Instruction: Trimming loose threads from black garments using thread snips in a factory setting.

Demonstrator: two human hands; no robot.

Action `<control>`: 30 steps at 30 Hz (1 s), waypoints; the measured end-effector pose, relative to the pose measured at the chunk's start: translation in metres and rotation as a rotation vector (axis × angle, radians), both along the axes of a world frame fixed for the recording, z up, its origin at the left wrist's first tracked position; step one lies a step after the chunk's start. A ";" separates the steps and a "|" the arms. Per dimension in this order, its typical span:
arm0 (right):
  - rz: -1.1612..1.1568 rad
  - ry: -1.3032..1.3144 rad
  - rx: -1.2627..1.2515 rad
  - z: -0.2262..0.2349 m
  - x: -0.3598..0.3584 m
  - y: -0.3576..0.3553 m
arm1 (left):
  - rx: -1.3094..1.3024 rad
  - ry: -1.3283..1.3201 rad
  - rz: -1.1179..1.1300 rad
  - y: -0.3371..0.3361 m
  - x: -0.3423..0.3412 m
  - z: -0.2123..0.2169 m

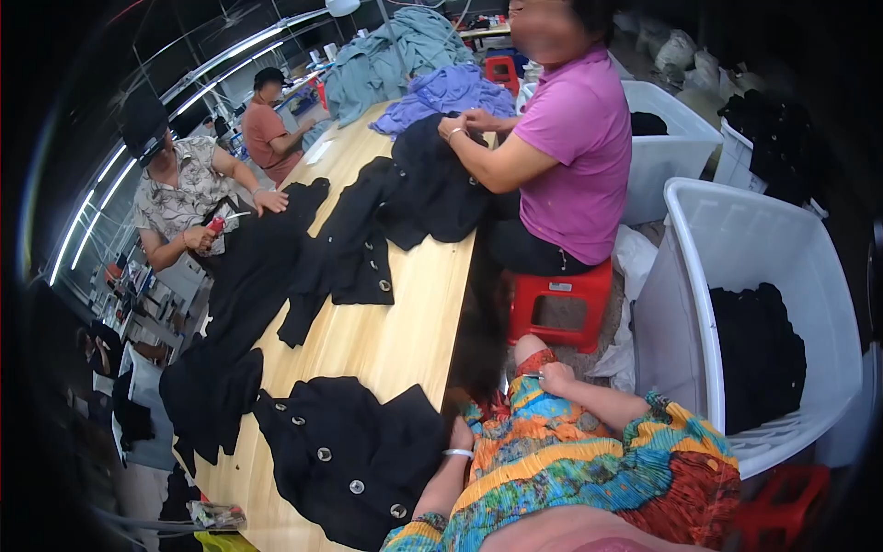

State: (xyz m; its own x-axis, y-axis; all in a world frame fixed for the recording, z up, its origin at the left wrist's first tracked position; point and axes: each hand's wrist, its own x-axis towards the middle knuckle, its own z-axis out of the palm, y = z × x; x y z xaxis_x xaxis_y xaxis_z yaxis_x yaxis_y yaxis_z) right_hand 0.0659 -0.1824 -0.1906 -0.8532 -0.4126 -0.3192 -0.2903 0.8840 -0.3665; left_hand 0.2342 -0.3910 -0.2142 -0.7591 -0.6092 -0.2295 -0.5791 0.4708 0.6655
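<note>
A black jacket [354, 446] with several large round buttons lies on the wooden table in front of me, at the left. My left hand [460, 432], with a pale bracelet at its wrist, is at the table edge beside the jacket. Its fingers are mostly hidden, so their grip does not show. Over my lap, on the colourful patterned dress [552, 451], my right hand [556, 378] is closed. A small, thin, metallic-looking tool [532, 375] sticks out from its fingers; its exact kind is too small to make out.
More black garments [345, 244] lie along the table [405, 322]. A person in a pink shirt [579, 156] handles one from a red stool [559, 304]. Across the table, another person [184, 193] holds a red-handled tool. A white bin [681, 294] with black cloth stands at right.
</note>
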 end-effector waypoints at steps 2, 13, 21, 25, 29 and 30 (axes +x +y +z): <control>-0.029 -0.003 0.024 -0.003 -0.005 -0.005 | 0.011 -0.127 -0.009 0.002 0.000 0.007; 0.228 -0.271 -0.369 0.017 0.036 -0.039 | -0.421 -0.160 -0.406 0.027 0.014 0.032; -0.020 -0.456 -0.708 0.012 0.055 -0.033 | -0.255 -0.317 -0.941 0.047 -0.008 0.006; -0.013 -0.547 -0.687 0.005 0.061 -0.045 | -0.197 -0.278 -0.801 0.047 0.002 0.056; -0.049 -0.611 -0.709 0.008 0.065 -0.045 | -0.092 -0.089 -0.724 0.050 0.014 0.068; -0.070 -0.593 -0.724 0.002 0.066 -0.046 | -0.074 0.013 -0.717 0.051 0.025 0.074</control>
State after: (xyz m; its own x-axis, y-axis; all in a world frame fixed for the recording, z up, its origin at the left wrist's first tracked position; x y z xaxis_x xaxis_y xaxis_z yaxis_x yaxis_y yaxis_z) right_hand 0.1321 -0.2281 -0.1884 -0.6634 -0.6351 -0.3956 0.1654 0.3912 -0.9053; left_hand 0.2588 -0.3401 -0.1402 -0.9804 0.0268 -0.1952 -0.1026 0.7764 0.6218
